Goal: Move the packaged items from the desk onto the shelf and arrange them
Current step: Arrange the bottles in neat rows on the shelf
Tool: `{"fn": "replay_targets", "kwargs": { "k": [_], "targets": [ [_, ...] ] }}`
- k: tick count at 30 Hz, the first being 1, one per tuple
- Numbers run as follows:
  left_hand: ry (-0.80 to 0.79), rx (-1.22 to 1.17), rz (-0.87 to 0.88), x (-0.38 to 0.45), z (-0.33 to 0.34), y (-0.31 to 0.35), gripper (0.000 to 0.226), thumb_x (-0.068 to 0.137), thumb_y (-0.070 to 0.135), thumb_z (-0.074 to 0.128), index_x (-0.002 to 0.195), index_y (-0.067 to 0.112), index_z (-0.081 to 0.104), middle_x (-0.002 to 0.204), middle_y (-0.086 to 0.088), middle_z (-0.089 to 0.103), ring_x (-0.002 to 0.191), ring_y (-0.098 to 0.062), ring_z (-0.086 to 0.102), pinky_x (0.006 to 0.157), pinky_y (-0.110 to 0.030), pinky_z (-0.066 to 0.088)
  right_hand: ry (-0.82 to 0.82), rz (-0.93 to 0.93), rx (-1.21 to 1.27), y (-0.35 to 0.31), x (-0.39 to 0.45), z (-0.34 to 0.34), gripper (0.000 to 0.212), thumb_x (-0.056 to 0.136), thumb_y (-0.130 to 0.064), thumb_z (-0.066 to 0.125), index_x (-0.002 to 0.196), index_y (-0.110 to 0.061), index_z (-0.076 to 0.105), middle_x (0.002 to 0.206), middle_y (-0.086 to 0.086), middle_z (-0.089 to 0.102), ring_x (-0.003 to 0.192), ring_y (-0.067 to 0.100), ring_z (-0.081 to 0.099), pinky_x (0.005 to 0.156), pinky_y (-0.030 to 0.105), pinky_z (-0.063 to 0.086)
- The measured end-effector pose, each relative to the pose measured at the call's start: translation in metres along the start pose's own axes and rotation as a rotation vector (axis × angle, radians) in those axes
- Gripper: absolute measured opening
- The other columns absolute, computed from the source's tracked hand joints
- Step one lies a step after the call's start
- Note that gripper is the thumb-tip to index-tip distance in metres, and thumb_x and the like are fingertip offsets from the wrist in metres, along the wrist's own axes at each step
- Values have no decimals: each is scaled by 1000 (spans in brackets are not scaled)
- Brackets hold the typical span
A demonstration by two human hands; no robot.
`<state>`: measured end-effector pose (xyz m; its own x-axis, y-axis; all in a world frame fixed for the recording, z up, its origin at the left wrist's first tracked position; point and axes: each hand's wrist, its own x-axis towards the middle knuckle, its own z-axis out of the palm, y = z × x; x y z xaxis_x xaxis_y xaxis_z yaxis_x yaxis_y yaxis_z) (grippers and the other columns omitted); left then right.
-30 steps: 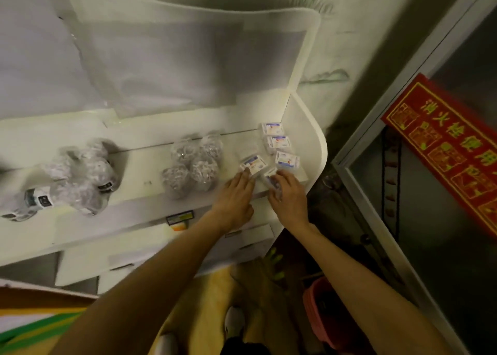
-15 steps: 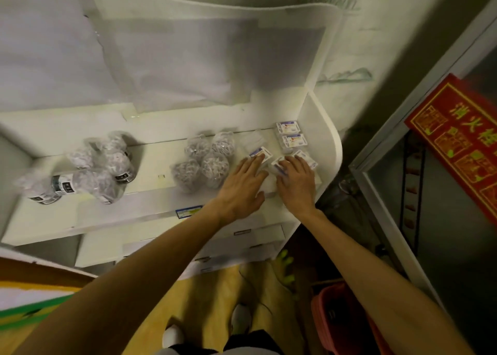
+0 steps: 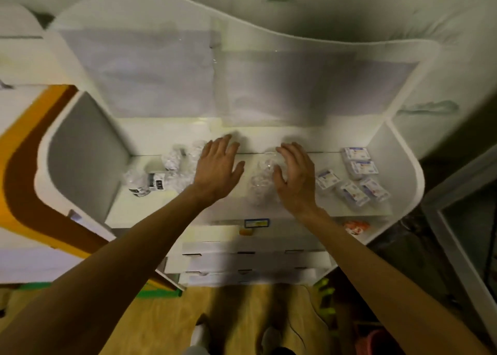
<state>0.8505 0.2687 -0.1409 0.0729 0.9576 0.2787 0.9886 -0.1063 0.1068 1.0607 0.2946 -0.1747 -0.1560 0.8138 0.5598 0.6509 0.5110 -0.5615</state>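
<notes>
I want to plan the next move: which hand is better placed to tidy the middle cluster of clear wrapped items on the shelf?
Probably the right hand: it is open directly at the middle cluster of clear wrapped items. The left hand, also open, sits between that cluster and the left group.

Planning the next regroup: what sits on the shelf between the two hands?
In the head view, a cluster of clear wrapped balls lies between the left hand and the right hand, tight against the right hand; bare shelf otherwise.
</notes>
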Motion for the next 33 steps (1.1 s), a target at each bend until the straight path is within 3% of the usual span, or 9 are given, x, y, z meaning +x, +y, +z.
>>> {"fn": "replay_targets", "kwargs": {
  "k": [7,15,19,24,33],
  "targets": [
    [-58,67,-119,-37,-16,-101,58,101,51,35,146,14,41,156,-13,36,142,-31,35,118,-47,25,-175,-96,1,-79,1,61,44,95,-20,55,138,-12,55,146,6,52,142,22,39,119,38,27],
    [-125,-3,-245,-72,-35,-198,48,101,41,40,142,16,44,152,-9,41,132,-30,46,107,-46,36,-399,-184,-29,-167,-10,143,52,91,-26,60,140,-12,52,145,8,51,140,25,40,117,41,31],
    [-202,-84,-298,-89,-26,-220,50,101,43,41,142,15,43,149,-9,42,130,-29,46,101,-45,43,-443,-194,-179,-183,-19,174,60,81,-31,70,136,-12,54,136,9,58,131,29,48,112,45,37],
    [-176,-191,-304,-103,-21,-233,54,101,41,49,148,15,39,148,-10,43,127,-31,49,96,-42,48,-480,-217,-431,-182,-25,193,70,69,-37,78,132,-14,57,127,6,62,118,30,55,110,46,36],
    [-119,-230,-312,-116,-13,-240,52,99,39,53,146,18,42,149,-8,44,127,-30,50,100,-42,48,-423,-146,-458,-183,-16,203,55,71,-26,73,124,-17,62,119,3,66,114,28,57,102,40,33]
  ]
}}
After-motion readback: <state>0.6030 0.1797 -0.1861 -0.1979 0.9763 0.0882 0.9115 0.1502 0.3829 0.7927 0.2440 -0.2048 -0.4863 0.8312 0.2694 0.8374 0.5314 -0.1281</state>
